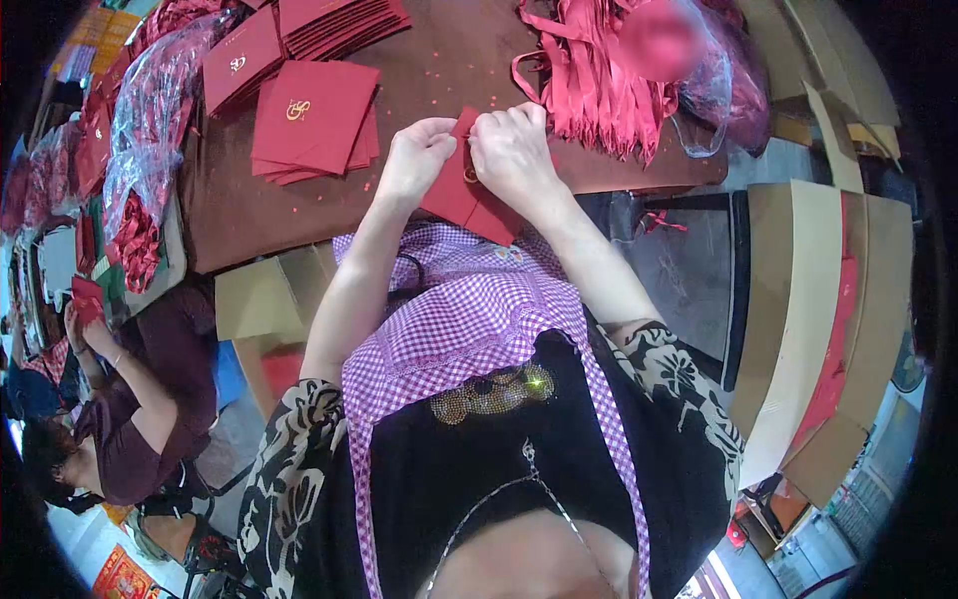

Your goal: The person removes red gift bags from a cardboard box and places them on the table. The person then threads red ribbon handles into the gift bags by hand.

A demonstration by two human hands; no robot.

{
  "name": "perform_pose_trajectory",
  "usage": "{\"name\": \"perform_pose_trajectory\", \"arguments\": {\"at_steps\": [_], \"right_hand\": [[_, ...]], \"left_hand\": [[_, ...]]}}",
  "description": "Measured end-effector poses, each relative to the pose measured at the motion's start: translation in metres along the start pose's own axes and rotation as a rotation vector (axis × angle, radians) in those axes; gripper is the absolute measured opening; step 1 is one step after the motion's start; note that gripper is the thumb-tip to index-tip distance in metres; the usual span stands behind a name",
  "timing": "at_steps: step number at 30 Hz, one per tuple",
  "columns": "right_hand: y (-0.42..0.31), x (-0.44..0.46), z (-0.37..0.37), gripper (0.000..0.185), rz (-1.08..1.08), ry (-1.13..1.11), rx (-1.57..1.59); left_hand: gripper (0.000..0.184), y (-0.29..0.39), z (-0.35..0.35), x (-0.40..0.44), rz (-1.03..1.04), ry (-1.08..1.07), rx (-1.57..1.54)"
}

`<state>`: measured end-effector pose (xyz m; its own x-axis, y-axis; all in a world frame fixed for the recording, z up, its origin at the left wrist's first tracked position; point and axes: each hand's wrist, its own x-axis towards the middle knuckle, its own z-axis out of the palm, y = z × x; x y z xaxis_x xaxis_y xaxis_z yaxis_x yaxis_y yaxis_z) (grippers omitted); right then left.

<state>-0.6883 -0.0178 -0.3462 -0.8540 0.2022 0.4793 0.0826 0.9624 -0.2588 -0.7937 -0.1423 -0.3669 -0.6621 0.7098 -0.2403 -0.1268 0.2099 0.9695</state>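
A flat red paper packet (454,197) with a gold mark lies at the near edge of the brown table, tilted between my hands. My left hand (422,158) is closed in a pinch at its left edge. The fingers of my right hand (511,150) are curled over its upper right part and hide some of the gold mark. Whether a ribbon is in my fingers I cannot make out. Left of my hands is a loose pile of matching red packets (324,115) with a gold logo. Pink-red ribbons (589,85) lie bunched to the right.
More red packets (319,22) are stacked at the table's (444,50) far side. Clear plastic bags (155,110) of red material lie at left. An open cardboard box (773,319) with red contents stands at right. Another person (140,399) at left holds a red piece.
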Motion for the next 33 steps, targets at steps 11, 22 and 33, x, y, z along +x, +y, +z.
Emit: {"name": "perform_pose_trajectory", "arguments": {"at_steps": [11, 22, 33], "right_hand": [[-0.005, 0.010, 0.009, 0.005, -0.052, -0.065, -0.064], [0.039, 0.027, -0.015, 0.022, 0.154, -0.308, 0.598], [0.039, 0.026, -0.021, 0.017, 0.403, -0.529, 0.951]], "left_hand": [[0.025, -0.006, -0.004, 0.003, 0.073, 0.009, 0.024], [0.027, 0.029, -0.012, -0.010, -0.146, -0.198, -0.251], [0.025, 0.010, -0.001, -0.023, -0.130, -0.248, 0.007]]}}
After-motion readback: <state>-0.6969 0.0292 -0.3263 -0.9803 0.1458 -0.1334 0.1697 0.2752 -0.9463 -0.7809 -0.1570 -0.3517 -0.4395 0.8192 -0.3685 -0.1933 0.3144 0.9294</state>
